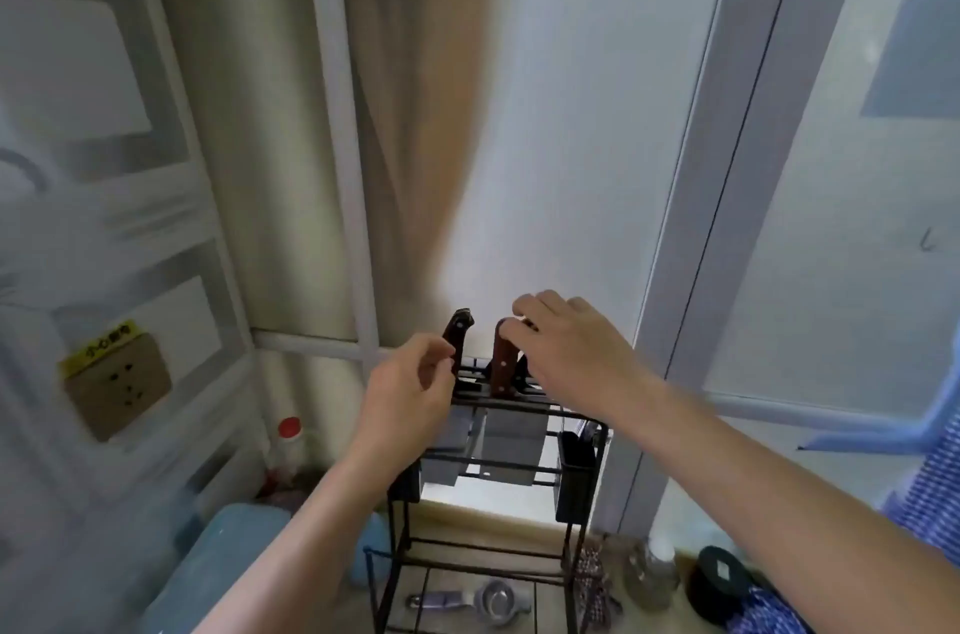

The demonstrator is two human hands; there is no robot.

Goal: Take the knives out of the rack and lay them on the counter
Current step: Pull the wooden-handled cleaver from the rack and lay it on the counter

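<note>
Both hands reach the black wire rack (pixel 582 431), where 2 knives stand blade-down for safe storage. The left hand (pixel 410 389) pinches the dark handle (pixel 457 334); the right hand (pixel 566 347) curls over the brown handle (pixel 505 363), grip uncertain.

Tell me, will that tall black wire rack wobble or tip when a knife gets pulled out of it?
Probably a little. The wire rack looks tall, narrow and thin-framed, with broad cleaver blades hanging high, so it may be top-heavy. An upward tug on the brown-handled knife under the right hand could rock it. The left hand sits close enough to steady it.
</note>
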